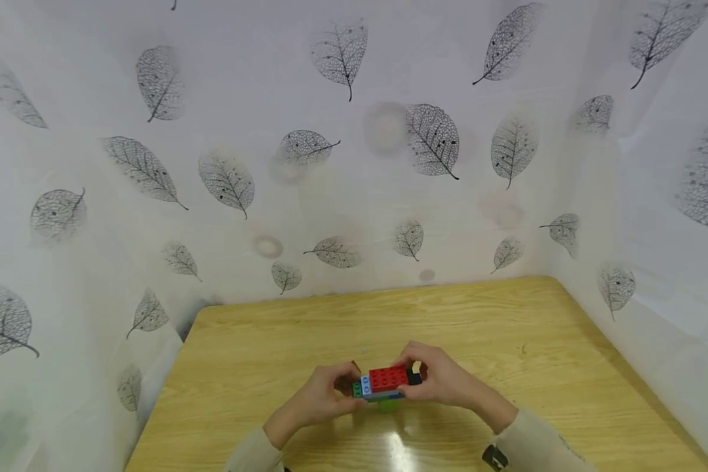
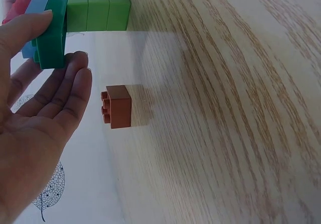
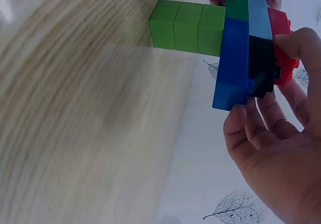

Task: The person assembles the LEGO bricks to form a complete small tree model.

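Observation:
A toy-brick build stands on the table between both hands. Its base is a column of several light green bricks (image 3: pixel 185 27). Across the top lie a dark green brick (image 2: pixel 52 33) and a blue brick (image 3: pixel 232 58), with a light blue brick (image 1: pixel 366 385) and a black brick (image 3: pixel 261 58) above them. A red brick (image 1: pixel 389 378) forms the uppermost layer. My left hand (image 1: pixel 326 395) pinches the dark green brick at the left end, thumb on its near side. From the right, my right hand (image 1: pixel 442 376) grips the red brick between thumb and fingers.
A loose brown brick (image 2: pixel 119 106) stands on the wooden table (image 1: pixel 259 334) behind my left hand, mostly hidden in the head view. A pale curtain (image 1: pixel 354 196) with leaf prints surrounds the table's back and sides.

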A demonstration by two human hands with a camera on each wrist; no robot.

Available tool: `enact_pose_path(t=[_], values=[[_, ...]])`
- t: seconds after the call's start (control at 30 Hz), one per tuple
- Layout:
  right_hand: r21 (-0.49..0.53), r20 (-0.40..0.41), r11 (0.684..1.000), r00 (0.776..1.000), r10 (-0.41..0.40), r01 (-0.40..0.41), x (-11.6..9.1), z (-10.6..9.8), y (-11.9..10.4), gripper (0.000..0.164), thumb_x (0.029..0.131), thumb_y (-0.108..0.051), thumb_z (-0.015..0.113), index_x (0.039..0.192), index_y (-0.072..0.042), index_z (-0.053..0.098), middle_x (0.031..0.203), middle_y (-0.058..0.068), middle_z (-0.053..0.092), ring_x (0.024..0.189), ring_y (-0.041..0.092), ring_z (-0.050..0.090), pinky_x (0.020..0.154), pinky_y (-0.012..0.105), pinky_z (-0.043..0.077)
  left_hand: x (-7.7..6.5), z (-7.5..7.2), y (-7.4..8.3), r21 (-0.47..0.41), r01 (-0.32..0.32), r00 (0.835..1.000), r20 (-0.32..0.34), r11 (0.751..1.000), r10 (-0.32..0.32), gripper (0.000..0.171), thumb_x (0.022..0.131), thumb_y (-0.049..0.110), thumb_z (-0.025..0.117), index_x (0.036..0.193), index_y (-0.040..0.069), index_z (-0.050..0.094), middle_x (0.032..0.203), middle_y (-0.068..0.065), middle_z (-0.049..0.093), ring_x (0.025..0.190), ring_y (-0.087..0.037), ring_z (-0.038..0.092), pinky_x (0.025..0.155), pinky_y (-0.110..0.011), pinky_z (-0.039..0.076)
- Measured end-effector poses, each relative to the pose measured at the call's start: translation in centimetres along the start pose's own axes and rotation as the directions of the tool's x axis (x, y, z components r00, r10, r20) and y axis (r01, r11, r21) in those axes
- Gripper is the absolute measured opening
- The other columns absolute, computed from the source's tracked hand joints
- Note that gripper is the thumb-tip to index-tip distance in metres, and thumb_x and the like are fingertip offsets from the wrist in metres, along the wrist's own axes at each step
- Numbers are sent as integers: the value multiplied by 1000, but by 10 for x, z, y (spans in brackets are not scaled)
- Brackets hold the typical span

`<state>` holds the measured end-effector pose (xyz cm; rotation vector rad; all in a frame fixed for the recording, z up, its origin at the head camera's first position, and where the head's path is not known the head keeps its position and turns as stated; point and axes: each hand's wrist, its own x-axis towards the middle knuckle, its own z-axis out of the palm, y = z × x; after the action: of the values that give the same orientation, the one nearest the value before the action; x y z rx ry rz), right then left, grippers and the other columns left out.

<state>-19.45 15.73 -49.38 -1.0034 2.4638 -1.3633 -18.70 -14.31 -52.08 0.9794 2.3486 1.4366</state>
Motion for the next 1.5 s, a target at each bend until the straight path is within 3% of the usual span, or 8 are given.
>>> enact_pose_path(t=[0.17,0.33,0.57,1.0,1.23,1.5], values=[[-1,-33,998,998,56,-56,-8,3,6,33,92,-30,82,123,-26,70,113,-6,71,98,9,62,79,37,54,0,0,0,-9,21,1000,6,1000,-21,23,93,22,82,111,12,70,105,-6,74,87,-2,66,80,-23,59],[13,-46,994,993,108,-107,-16,8,15,40,91,-30,84,127,-18,71,118,-2,73,99,4,61,83,34,55,0,-1,1,-12,34,999,10,999,-34,26,93,23,82,114,12,70,106,-5,74,87,-2,66,80,-23,59],[33,-54,997,996,65,-63,-17,10,21,40,93,-30,82,128,-16,70,118,1,74,102,4,62,80,33,55,-2,-2,2,3,53,999,-5,999,-53,34,92,23,83,122,13,71,110,-3,75,90,-1,67,83,-24,59],[37,-45,998,997,60,-58,-17,9,20,42,92,-27,83,129,-13,69,117,3,73,102,4,63,79,27,53,-4,-7,1,8,56,998,-36,998,-55,36,94,29,81,124,12,71,112,-5,76,93,-5,70,85,-28,61],[44,-27,997,997,66,-64,-16,7,19,42,92,-27,82,130,-13,68,118,4,73,102,5,63,79,27,53,-7,-16,-2,5,38,995,-88,999,-37,34,102,25,71,127,2,68,114,-15,76,97,-9,71,86,-29,61],[51,-12,996,997,74,-74,-14,6,19,42,92,-28,83,129,-14,69,118,3,73,102,6,63,79,28,54,-8,-23,-17,64,132,977,-176,989,-119,41,96,23,79,128,0,67,109,-17,74,93,-15,70,83,-26,59]])
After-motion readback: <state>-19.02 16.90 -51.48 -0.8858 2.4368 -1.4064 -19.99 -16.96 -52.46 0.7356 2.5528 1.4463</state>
